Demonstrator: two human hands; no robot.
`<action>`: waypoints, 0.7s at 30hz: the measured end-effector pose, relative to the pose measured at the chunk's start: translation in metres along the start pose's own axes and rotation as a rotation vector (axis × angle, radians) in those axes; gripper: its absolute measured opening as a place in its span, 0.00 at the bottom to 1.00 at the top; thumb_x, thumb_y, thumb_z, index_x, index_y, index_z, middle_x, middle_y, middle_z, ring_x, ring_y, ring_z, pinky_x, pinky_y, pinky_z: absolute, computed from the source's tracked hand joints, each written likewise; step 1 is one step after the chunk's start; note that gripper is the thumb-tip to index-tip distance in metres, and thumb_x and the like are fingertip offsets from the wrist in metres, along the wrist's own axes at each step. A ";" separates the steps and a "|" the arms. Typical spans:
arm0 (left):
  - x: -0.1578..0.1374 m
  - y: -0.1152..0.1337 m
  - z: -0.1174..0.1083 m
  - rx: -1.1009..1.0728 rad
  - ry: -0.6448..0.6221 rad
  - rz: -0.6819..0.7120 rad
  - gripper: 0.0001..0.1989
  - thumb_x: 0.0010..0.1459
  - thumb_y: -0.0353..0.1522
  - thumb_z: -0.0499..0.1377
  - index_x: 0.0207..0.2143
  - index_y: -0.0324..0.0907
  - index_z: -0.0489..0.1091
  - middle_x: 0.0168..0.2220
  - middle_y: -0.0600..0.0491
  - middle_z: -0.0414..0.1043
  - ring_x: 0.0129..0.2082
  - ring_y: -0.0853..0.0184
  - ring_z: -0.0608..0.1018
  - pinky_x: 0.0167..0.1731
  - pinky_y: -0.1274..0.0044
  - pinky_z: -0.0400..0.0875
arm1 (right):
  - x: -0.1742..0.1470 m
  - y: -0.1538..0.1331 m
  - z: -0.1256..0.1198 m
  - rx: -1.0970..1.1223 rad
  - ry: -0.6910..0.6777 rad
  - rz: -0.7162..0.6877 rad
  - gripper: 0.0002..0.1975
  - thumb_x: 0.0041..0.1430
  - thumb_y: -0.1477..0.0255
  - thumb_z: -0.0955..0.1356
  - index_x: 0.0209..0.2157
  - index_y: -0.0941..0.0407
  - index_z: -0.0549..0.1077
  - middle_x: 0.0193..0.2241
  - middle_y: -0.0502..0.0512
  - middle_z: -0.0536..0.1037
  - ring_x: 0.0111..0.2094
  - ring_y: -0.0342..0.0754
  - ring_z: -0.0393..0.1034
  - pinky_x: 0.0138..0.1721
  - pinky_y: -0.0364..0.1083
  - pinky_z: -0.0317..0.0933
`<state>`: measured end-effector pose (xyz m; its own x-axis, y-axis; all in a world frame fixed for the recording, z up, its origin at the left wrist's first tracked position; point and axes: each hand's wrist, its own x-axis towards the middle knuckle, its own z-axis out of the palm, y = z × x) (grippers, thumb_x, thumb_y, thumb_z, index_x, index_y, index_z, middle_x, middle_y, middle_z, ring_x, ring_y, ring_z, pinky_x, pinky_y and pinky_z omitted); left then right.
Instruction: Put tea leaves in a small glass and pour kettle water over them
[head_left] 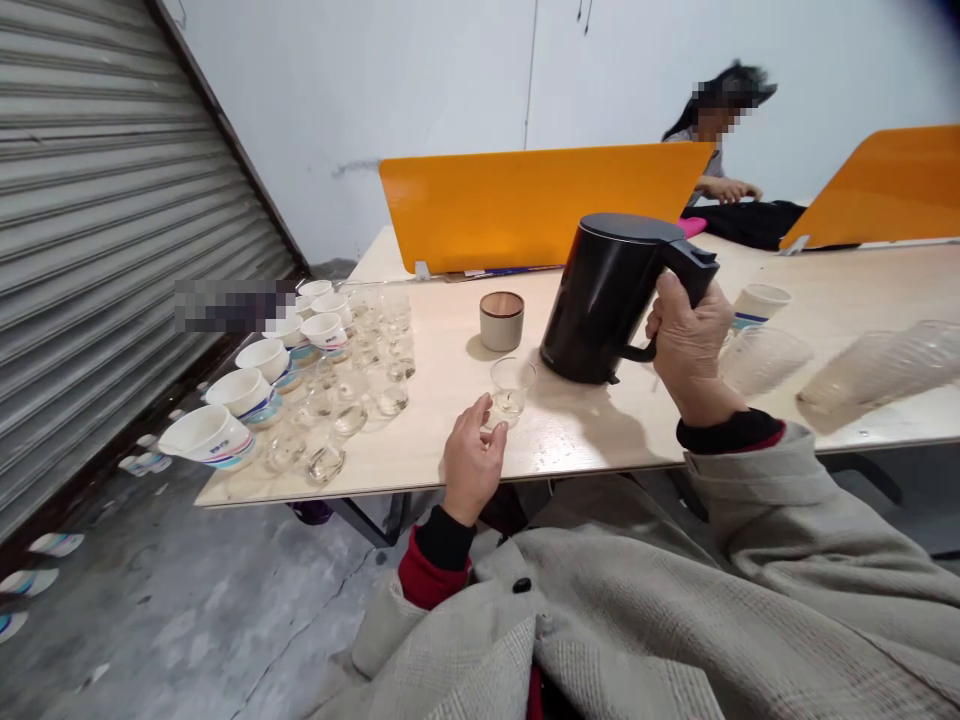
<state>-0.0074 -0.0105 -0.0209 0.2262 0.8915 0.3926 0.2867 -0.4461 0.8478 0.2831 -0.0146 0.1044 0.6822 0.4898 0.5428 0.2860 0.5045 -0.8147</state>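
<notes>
My right hand is wrapped around the handle of a black electric kettle, whose lid is closed. The kettle is slightly tilted, its base close to the tabletop. A clear plastic cup stands just left of it, with a little liquid and some dark bits at the bottom. Beside that cup is my left hand, thumb and fingers apart; its fingertips are at the lower left side of the cup, and I cannot tell whether they press on it. Behind the cup sits a small beige canister with a wooden lid.
Clear cups with liquid and white paper cups crowd the table's left end. Stacked clear cups lie on the right near a paper cup. An orange divider stands behind; a person is beyond it.
</notes>
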 end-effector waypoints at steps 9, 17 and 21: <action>0.001 -0.002 -0.004 -0.114 -0.013 0.024 0.21 0.66 0.37 0.63 0.58 0.41 0.75 0.54 0.41 0.81 0.52 0.57 0.84 0.47 0.68 0.83 | -0.048 -0.075 -0.040 0.066 0.032 0.024 0.19 0.53 0.61 0.79 0.27 0.53 0.68 0.17 0.41 0.64 0.15 0.39 0.57 0.15 0.42 0.50; -0.022 0.040 0.002 -0.251 -0.179 0.185 0.24 0.68 0.41 0.63 0.63 0.43 0.71 0.62 0.40 0.76 0.60 0.55 0.79 0.52 0.66 0.81 | -0.072 -0.127 -0.068 -0.095 -0.097 0.038 0.18 0.60 0.62 0.76 0.26 0.53 0.68 0.18 0.43 0.64 0.17 0.39 0.58 0.18 0.43 0.51; -0.026 0.069 0.019 -0.434 -0.341 0.087 0.41 0.64 0.45 0.67 0.74 0.45 0.57 0.73 0.37 0.61 0.70 0.50 0.70 0.60 0.60 0.76 | -0.072 -0.155 -0.071 -0.226 -0.169 0.020 0.14 0.61 0.64 0.75 0.27 0.53 0.70 0.18 0.45 0.65 0.18 0.40 0.57 0.18 0.43 0.50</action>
<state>0.0245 -0.0662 0.0204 0.5411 0.7446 0.3909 -0.1397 -0.3788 0.9149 0.2374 -0.1784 0.1777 0.5729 0.6192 0.5370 0.4296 0.3312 -0.8401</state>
